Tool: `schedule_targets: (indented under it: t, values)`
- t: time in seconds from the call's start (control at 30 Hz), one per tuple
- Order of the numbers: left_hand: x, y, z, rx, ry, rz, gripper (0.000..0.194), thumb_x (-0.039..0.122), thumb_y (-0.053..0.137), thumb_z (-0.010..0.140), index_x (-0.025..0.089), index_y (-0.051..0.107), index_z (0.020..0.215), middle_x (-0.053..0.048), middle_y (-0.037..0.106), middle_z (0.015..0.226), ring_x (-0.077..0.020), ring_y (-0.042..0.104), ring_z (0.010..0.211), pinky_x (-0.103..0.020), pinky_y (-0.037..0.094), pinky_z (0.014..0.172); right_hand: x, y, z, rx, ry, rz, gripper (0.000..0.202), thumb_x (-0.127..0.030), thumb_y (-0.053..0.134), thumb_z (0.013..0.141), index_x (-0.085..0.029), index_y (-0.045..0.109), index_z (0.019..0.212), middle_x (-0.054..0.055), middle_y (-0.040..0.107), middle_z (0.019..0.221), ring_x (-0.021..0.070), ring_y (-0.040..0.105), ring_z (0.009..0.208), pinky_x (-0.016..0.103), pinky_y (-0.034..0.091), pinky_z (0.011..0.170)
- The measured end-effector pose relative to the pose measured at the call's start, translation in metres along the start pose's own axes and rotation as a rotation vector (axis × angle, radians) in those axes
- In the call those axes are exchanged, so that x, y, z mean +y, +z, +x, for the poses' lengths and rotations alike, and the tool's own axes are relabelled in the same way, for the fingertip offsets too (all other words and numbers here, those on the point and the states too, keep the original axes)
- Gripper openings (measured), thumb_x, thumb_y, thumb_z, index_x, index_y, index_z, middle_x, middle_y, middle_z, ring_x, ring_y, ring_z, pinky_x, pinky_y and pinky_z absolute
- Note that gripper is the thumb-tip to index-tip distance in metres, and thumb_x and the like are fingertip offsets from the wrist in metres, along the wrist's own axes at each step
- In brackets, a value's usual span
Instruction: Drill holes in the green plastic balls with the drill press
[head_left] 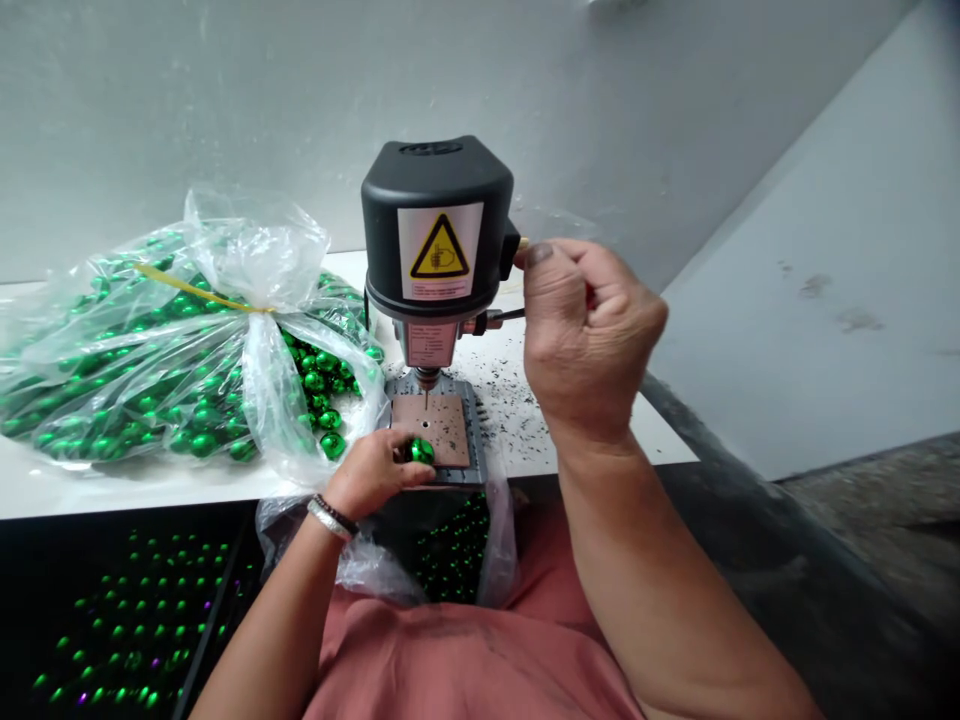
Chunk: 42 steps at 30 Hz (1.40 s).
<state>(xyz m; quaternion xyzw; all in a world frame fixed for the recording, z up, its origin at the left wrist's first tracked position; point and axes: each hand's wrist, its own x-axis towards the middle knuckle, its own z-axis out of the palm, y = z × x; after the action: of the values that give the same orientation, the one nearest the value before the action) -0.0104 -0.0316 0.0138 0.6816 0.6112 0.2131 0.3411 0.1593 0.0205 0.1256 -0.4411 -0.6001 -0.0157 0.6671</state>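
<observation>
A small black drill press [431,240] with a yellow warning label stands on the white table. Its thin bit points down at a brown board [450,430] with a small dark hole. Just in front of that hole, my left hand [375,470] pinches a shiny green ball [421,451] between thumb and fingers. Raised at the right side of the press, my right hand [589,335] is closed beside the switch and lever; whatever it grips is mostly hidden behind the fingers.
A clear plastic bag [274,400] of green balls, tied with a yellow strip, lies left of the press. Dark shavings [510,400] litter the white table [645,440]. Below its front edge, an open plastic bag [499,530] and a dark area hold more green balls.
</observation>
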Motion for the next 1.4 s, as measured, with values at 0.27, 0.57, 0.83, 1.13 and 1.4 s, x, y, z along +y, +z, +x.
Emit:
schedule_targets:
  t: [0.27, 0.57, 0.83, 1.13, 1.4]
  values:
    - [-0.001, -0.004, -0.006, 0.191, -0.248, -0.705, 0.059, 0.068, 0.046, 0.07, 0.015, 0.06, 0.091, -0.004, 0.061, 0.079, -0.0144, 0.058, 0.069, -0.026, 0.045, 0.057, 0.002, 0.001, -0.003, -0.007, 0.023, 0.044, 0.022, -0.033, 0.046, 0.084, -0.018, 0.061, 0.076, -0.005, 0.05, 0.058, 0.003, 0.042, 0.052, 0.019, 0.038, 0.052]
    - [0.005, -0.001, -0.002, 0.14, -0.282, -1.091, 0.041, 0.015, 0.071, 0.052, 0.017, 0.053, 0.089, 0.001, 0.059, 0.073, -0.0099, 0.056, 0.07, -0.023, 0.044, 0.07, -0.001, -0.003, -0.008, 0.005, 0.014, 0.082, 0.021, -0.031, 0.048, 0.083, -0.017, 0.063, 0.079, -0.004, 0.056, 0.059, 0.0021, 0.047, 0.051, 0.016, 0.04, 0.051]
    - [0.003, 0.001, -0.004, 0.205, -0.087, -0.208, 0.045, 0.039, 0.062, 0.07, 0.017, 0.057, 0.109, -0.002, 0.061, 0.086, -0.0153, 0.054, 0.079, -0.028, 0.042, 0.073, 0.002, -0.004, -0.011, -0.019, 0.006, 0.084, 0.023, -0.033, 0.045, 0.084, -0.019, 0.063, 0.082, -0.004, 0.058, 0.062, 0.0033, 0.046, 0.051, 0.018, 0.041, 0.053]
    - [-0.013, 0.008, 0.013, 0.141, -0.192, -0.809, 0.045, 0.041, 0.064, 0.069, 0.015, 0.054, 0.104, -0.003, 0.059, 0.088, -0.0124, 0.059, 0.072, -0.023, 0.046, 0.06, 0.004, -0.001, -0.002, -0.002, -0.045, 0.08, 0.025, -0.034, 0.044, 0.085, -0.017, 0.061, 0.078, -0.003, 0.057, 0.061, 0.0038, 0.047, 0.054, 0.018, 0.041, 0.057]
    - [-0.01, 0.012, 0.034, 0.126, -0.284, -0.724, 0.047, 0.035, 0.064, 0.068, 0.012, 0.057, 0.108, 0.001, 0.058, 0.064, -0.0074, 0.052, 0.054, -0.017, 0.04, 0.049, 0.001, 0.001, 0.015, -0.057, 0.034, 0.072, 0.025, -0.033, 0.046, 0.084, -0.015, 0.058, 0.072, -0.004, 0.045, 0.055, 0.0033, 0.041, 0.052, 0.018, 0.036, 0.055]
